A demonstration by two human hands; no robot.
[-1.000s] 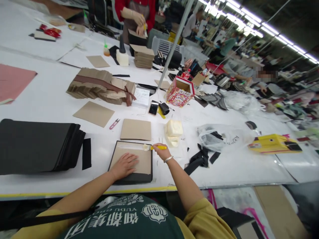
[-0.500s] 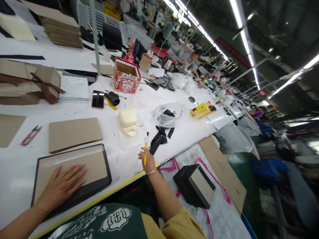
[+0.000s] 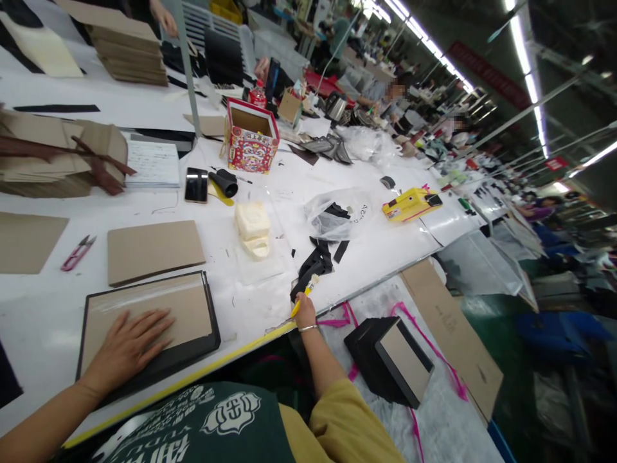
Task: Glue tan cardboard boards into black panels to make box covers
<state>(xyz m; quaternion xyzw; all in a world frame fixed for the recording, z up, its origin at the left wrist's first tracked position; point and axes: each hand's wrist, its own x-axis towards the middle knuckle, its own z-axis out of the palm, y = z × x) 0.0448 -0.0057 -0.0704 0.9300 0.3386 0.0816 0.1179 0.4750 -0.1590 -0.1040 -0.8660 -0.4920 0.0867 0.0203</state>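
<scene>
My left hand (image 3: 132, 344) lies flat, fingers spread, on a beige board (image 3: 193, 308) with a black border near the table's front edge. My right hand (image 3: 304, 311) is closed around a yellow-handled brush (image 3: 308, 289), its bristles pointing up and away over black strips (image 3: 315, 260). A clear plastic bag (image 3: 321, 215) with more black pieces lies just beyond the strips. Between the hands and further back sits a pale yellow block (image 3: 253, 225) on a clear sheet. A bare beige board (image 3: 157, 251) rests behind the bordered one.
Pink snips (image 3: 78, 254), a phone (image 3: 196, 185), a red patterned box (image 3: 253, 138) and a yellow box (image 3: 412, 204) stand or lie on the table. Black boxes (image 3: 385, 360) are at the lower right. Another person's hand (image 3: 164, 17) shows at the top left.
My right hand has moved right and closer to the table edge, and the brush now tilts to the right. My left hand stays flat on the bordered board. Another person's hand has appeared.
</scene>
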